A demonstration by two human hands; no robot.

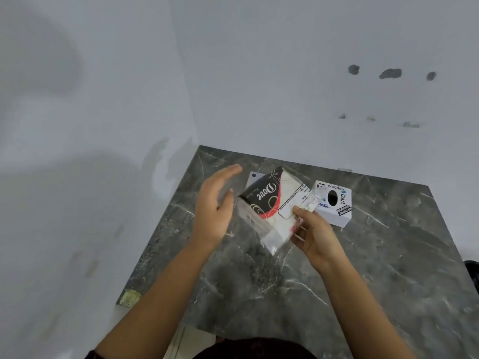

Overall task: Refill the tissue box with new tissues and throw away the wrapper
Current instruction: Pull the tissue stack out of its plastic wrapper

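Observation:
A pack of new tissues in a black, red and white "Dove" plastic wrapper is held tilted above the dark marble table. My right hand grips the pack at its near right corner, fingers pinching the clear wrapper. My left hand is open just left of the pack, palm facing it, fingers spread and apart from it. The white tissue box, with stickers and a dark oval hole on top, stands on the table behind and right of the pack.
A flat white piece lies on the table behind the pack, mostly hidden. White walls close in behind and on the left. A small greenish scrap sits at the table's near left corner. A dark object shows at the right edge.

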